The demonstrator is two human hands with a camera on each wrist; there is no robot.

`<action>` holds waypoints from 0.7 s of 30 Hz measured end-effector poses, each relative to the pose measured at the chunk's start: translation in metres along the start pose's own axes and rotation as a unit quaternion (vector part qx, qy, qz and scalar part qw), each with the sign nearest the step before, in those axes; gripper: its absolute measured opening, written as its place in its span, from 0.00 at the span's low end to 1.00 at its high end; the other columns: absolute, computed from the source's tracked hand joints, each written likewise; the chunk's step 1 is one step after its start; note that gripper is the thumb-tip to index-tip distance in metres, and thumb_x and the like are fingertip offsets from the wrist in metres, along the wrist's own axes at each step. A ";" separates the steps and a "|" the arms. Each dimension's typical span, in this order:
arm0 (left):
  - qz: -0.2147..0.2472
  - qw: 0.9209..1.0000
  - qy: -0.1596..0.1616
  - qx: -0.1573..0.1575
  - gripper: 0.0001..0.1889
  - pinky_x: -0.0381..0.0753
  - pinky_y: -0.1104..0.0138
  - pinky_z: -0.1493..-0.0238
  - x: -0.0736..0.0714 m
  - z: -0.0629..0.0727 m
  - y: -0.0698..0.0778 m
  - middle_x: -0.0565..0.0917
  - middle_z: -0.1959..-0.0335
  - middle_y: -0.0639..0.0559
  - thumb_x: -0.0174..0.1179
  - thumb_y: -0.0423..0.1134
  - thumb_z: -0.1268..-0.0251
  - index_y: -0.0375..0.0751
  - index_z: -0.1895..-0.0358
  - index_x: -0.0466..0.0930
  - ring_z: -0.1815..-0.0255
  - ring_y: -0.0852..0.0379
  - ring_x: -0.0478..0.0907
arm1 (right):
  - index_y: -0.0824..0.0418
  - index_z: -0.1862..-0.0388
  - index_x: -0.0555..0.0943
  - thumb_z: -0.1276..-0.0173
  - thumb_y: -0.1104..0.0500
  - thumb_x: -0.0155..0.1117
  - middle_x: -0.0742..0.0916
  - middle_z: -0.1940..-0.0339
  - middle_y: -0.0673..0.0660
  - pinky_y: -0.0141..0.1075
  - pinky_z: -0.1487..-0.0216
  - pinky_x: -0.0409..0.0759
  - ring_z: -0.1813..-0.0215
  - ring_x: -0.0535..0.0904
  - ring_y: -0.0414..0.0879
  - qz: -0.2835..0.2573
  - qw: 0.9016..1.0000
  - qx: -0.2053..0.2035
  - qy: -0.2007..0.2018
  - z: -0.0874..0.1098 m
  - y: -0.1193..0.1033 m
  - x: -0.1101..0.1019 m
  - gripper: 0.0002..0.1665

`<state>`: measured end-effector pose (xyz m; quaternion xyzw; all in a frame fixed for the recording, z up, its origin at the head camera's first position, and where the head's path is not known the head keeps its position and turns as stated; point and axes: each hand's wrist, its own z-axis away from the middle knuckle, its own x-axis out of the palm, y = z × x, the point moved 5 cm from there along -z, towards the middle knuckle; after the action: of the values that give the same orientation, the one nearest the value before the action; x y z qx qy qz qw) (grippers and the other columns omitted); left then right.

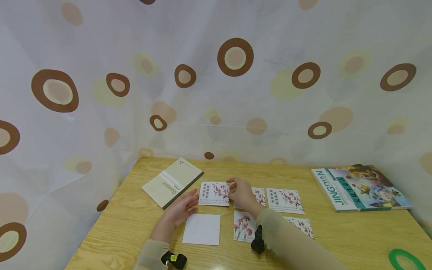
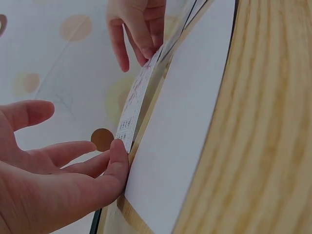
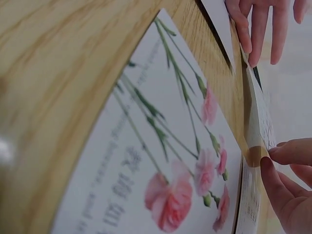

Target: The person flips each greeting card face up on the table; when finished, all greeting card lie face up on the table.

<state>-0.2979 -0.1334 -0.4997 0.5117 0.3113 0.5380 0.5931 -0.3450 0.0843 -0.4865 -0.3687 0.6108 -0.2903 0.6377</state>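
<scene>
A white card with pink blossom branches and dark characters (image 1: 214,195) is tilted slightly above the table. My right hand (image 1: 243,194) pinches its right edge between thumb and finger, as the right wrist view also shows. At the card's left edge is my left hand (image 1: 181,208), fingers loosely extended; one fingertip seems to touch the corner in the left wrist view. Just below lies a blank white card (image 1: 201,229). Under my right forearm is a carnation card (image 3: 161,126), partly hidden by the sleeve in the head view.
More blossom cards lie to the right, one in the upper row (image 1: 285,201) and one partly covered by the sleeve (image 1: 302,225). A Gambit notebook (image 1: 172,182) sits at back left, a thick book (image 1: 361,188) at back right. A green ring (image 1: 393,258) is front right.
</scene>
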 end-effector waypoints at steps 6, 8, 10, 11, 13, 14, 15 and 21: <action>0.004 1.000 -0.003 -0.006 0.29 0.69 0.62 0.39 0.000 -0.001 -0.002 0.57 0.26 0.32 0.41 0.35 0.21 0.31 0.22 0.48 0.41 0.53 0.65 | 0.63 0.44 0.80 0.42 0.72 0.69 0.85 0.58 0.59 0.39 0.60 0.85 0.60 0.81 0.48 0.013 1.000 0.009 -0.002 0.001 0.000 0.001 0.25; 0.005 1.000 0.002 -0.006 0.29 0.69 0.62 0.40 0.000 -0.001 -0.002 0.59 0.27 0.32 0.41 0.35 0.21 0.31 0.22 0.49 0.42 0.53 0.66 | 0.64 0.44 0.80 0.42 0.72 0.70 0.85 0.58 0.59 0.41 0.59 0.85 0.59 0.82 0.49 0.020 1.000 0.010 -0.004 0.001 -0.001 0.001 0.25; 0.005 1.000 0.009 -0.006 0.28 0.70 0.61 0.39 0.000 -0.001 -0.002 0.61 0.28 0.32 0.41 0.36 0.21 0.31 0.23 0.50 0.41 0.53 0.67 | 0.64 0.43 0.80 0.42 0.72 0.71 0.86 0.58 0.59 0.42 0.59 0.86 0.58 0.83 0.50 0.026 1.000 0.010 -0.005 0.002 -0.001 0.001 0.26; 0.007 1.000 0.012 -0.008 0.28 0.70 0.62 0.39 -0.001 -0.001 -0.002 0.62 0.28 0.32 0.42 0.36 0.21 0.32 0.23 0.51 0.41 0.53 0.68 | 0.64 0.43 0.80 0.43 0.72 0.72 0.86 0.58 0.59 0.42 0.59 0.86 0.58 0.83 0.50 0.028 1.000 0.011 -0.006 0.002 -0.001 0.001 0.27; 0.006 1.000 0.014 -0.006 0.28 0.70 0.61 0.39 -0.001 -0.001 -0.002 0.62 0.29 0.32 0.42 0.36 0.21 0.32 0.22 0.51 0.41 0.52 0.68 | 0.64 0.42 0.79 0.43 0.72 0.72 0.86 0.58 0.59 0.42 0.59 0.86 0.58 0.84 0.50 0.030 0.999 0.013 -0.007 0.002 0.000 0.000 0.27; 0.005 1.000 0.014 -0.005 0.28 0.70 0.61 0.39 -0.001 -0.001 -0.001 0.62 0.29 0.32 0.42 0.36 0.21 0.32 0.22 0.51 0.40 0.52 0.68 | 0.64 0.42 0.79 0.43 0.72 0.72 0.86 0.58 0.60 0.42 0.59 0.86 0.58 0.84 0.50 0.030 0.999 0.014 -0.008 0.002 0.000 0.000 0.28; 0.004 1.000 0.014 -0.005 0.29 0.70 0.61 0.40 -0.001 -0.001 -0.001 0.63 0.29 0.32 0.42 0.36 0.21 0.32 0.22 0.51 0.40 0.52 0.68 | 0.64 0.42 0.79 0.43 0.72 0.72 0.86 0.57 0.60 0.42 0.60 0.86 0.58 0.84 0.50 0.030 0.999 0.016 -0.009 0.002 0.001 0.000 0.28; 0.005 1.000 0.013 -0.006 0.29 0.70 0.61 0.40 -0.002 -0.002 -0.001 0.63 0.29 0.31 0.42 0.36 0.21 0.32 0.22 0.50 0.38 0.50 0.67 | 0.64 0.41 0.78 0.43 0.72 0.71 0.85 0.59 0.60 0.41 0.62 0.85 0.62 0.83 0.48 0.030 0.999 0.017 -0.008 0.001 0.002 0.000 0.29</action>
<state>-0.2999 -0.1346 -0.5014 0.5028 0.3132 0.5493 0.5894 -0.3439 0.0861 -0.4883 -0.3415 0.6115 -0.2791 0.6569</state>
